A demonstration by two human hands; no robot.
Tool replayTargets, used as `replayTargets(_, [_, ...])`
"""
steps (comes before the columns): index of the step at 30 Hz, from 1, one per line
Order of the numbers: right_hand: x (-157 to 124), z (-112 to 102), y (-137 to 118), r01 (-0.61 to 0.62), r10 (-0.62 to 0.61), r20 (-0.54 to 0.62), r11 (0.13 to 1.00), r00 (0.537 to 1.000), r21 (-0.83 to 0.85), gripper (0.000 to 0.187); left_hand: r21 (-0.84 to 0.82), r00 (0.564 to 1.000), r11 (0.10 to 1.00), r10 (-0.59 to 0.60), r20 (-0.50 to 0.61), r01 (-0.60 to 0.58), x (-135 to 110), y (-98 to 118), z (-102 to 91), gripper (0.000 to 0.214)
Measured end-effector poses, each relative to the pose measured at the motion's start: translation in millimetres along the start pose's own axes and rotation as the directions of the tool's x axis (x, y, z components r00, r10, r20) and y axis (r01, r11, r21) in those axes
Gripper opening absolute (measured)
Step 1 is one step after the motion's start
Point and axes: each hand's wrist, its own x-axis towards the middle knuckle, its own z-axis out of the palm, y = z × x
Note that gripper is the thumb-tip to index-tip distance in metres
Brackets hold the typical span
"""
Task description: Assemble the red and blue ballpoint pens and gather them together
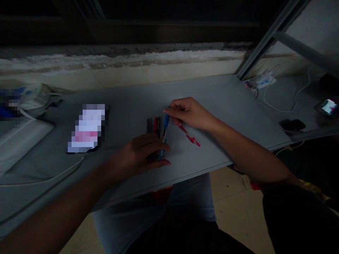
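A blue pen (163, 138) stands tilted just above the grey desk top (212, 102), held between my two hands. My left hand (139, 155) curls around its lower half, and my right hand (189, 113) pinches its upper end. A red pen (188, 135) lies on the desk just below my right hand, not touching it. Two dark markers with red parts (153, 127) lie side by side beyond my left fingers, partly hidden behind them.
A blurred flat object (87, 128) lies left of my hands, beside a white pad (21, 143) and a white device (34, 97). At the right, a lit phone (327, 106) and a dark pouch (291, 124) lie near a power strip (261, 82) and white cable (288, 98).
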Motion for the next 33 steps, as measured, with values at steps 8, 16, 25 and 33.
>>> replayTargets(8, [0.1, -1.9, -0.2, 0.033, -0.033, 0.001, 0.999, 0.999, -0.027, 0.058, -0.019, 1.000, 1.000, 0.002, -0.027, -0.002, 1.2, -1.6, -0.1, 0.014])
replayTargets(16, [1.4, 0.3, 3.5, 0.007, -0.007, -0.004, 1.000, 1.000, -0.009, 0.057, 0.015, 0.999, 0.999, -0.045, 0.021, 0.045, 1.5, -0.4, 0.1, 0.019])
replayTargets(25, [1.3, 0.3, 3.9, 0.033, -0.033, 0.019, 0.999, 0.999, -0.022, 0.055, -0.002, 1.000, 1.000, -0.009, -0.009, 0.009, 2.0, -0.1, 0.4, 0.013])
replayTargets(33, [0.2, 1.7, 1.9, 0.023, -0.022, 0.031, 0.999, 0.999, -0.026, 0.054, -0.026, 1.000, 1.000, 0.016, -0.027, -0.017, 1.3, -3.8, 4.3, 0.020])
